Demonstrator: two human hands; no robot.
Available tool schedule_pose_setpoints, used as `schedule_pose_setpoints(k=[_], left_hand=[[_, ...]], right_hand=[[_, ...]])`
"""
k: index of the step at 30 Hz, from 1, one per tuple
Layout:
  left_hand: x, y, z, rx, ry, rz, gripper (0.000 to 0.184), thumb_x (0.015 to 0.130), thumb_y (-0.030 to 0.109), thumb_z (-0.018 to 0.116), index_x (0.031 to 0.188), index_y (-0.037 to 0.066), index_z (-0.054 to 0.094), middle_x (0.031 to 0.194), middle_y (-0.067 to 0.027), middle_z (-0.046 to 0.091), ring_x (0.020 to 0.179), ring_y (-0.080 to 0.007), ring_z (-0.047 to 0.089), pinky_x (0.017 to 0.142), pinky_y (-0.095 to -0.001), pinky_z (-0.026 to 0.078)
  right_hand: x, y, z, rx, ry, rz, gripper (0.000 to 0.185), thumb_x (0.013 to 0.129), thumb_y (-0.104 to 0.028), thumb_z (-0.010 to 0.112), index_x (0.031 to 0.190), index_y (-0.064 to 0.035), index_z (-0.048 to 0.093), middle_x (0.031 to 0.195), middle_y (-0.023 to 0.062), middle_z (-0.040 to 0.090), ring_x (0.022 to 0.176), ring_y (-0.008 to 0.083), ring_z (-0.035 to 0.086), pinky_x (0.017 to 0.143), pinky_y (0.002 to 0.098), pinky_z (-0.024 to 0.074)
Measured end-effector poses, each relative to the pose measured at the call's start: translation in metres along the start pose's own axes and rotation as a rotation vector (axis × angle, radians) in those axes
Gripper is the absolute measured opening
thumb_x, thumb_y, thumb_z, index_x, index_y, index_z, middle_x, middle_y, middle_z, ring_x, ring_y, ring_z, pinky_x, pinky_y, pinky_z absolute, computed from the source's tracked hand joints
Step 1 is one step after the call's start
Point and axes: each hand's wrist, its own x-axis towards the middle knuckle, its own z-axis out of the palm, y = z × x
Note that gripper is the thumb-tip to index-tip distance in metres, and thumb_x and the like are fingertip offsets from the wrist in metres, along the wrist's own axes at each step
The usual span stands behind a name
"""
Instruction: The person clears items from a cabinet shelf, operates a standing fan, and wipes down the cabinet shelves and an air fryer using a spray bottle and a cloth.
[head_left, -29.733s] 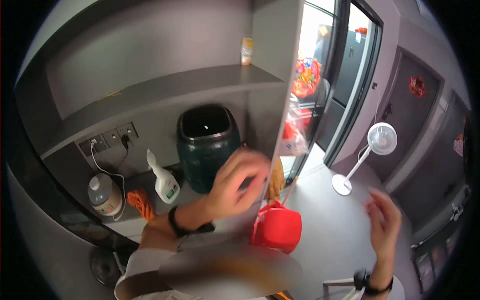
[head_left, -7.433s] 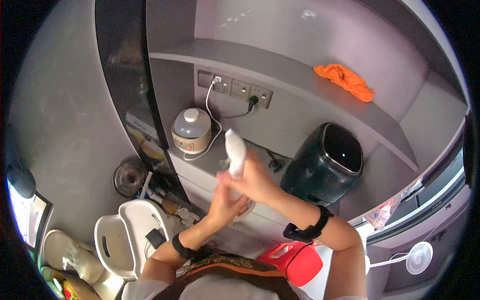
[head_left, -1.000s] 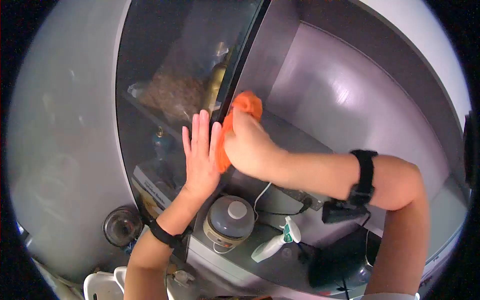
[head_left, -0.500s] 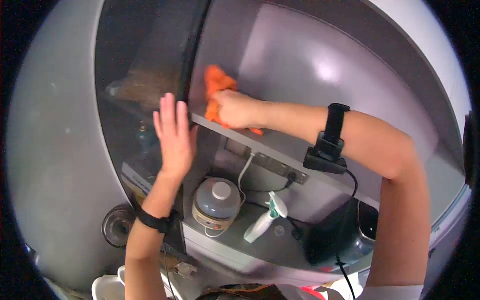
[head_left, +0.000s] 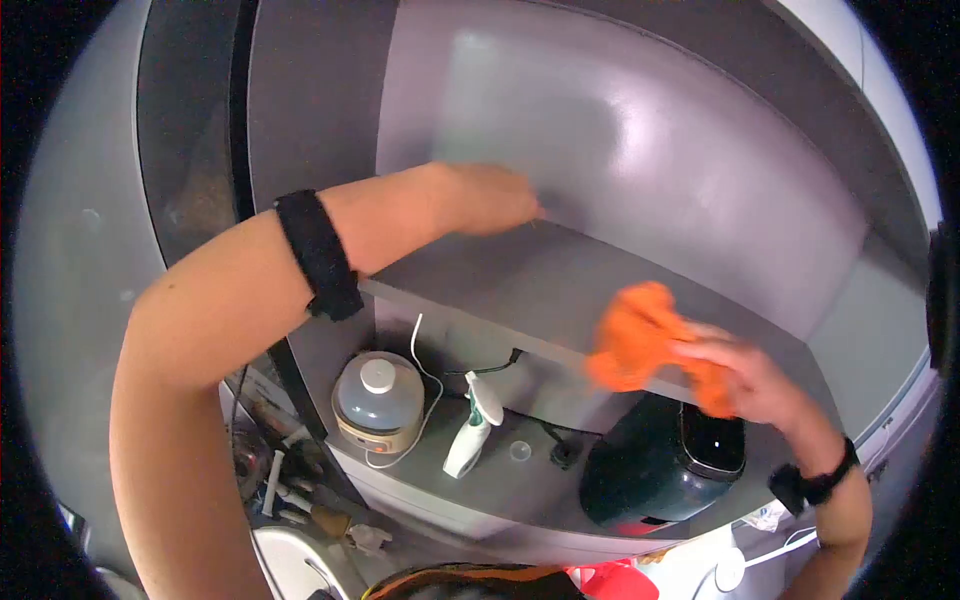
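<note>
My right hand is closed on an orange cloth, which hangs blurred in front of the shelf's front edge, above the dark green appliance. Over the grey shelf, near the back panel, is my left hand. Its fingers are turned away and blurred, with a small thin thing by the fingertips that I cannot make out. Below the shelf, a white spray bottle stands beside a small clear round piece.
A lidded cream appliance with a white cable sits at the left of the lower counter. A dark glass cabinet borders the shelf's left side. Low down are a white chair, a red object and a white fan.
My right hand has carried the orange cloth from the shelf's left end towards the right. My left hand has left the cabinet glass and reached over the shelf. The view has shifted right.
</note>
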Motion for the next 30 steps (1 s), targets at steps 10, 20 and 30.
schedule_pose_setpoints(k=[10,20,30], left_hand=[[0.037,0.011,0.012,0.048,-0.253,0.021,0.019,0.082,0.01,0.055,0.099,0.004,0.062,0.097,-0.0135,0.064,0.09,-0.0326,0.062,0.079,-0.042,0.049],[-0.002,-0.007,-0.014,-0.209,-0.029,-0.358,0.014,0.073,0.01,0.064,0.085,0.004,0.059,0.084,-0.0146,0.063,0.079,-0.0324,0.063,0.07,-0.0404,0.049],[-0.202,-0.061,-0.071,0.637,0.487,-0.388,0.015,0.072,0.005,0.062,0.084,0.003,0.052,0.083,-0.0133,0.053,0.079,-0.0327,0.056,0.071,-0.0406,0.046]], right_hand=[[-0.204,0.157,-0.111,-0.534,0.095,0.714,0.048,0.076,0.006,0.048,0.122,-0.0017,0.052,0.122,0.0159,0.052,0.116,0.0264,0.049,0.095,0.0309,0.0409],[-0.007,0.133,-0.06,0.055,0.025,0.399,0.049,0.094,-0.031,0.045,0.135,-0.0036,0.043,0.141,0.0112,0.039,0.133,0.0224,0.029,0.111,0.0326,0.0191],[0.263,0.033,0.034,0.311,-0.222,0.205,0.066,0.093,-0.053,0.039,0.136,-0.0036,0.04,0.137,0.0102,0.042,0.124,0.0174,0.04,0.105,0.0309,0.03]])
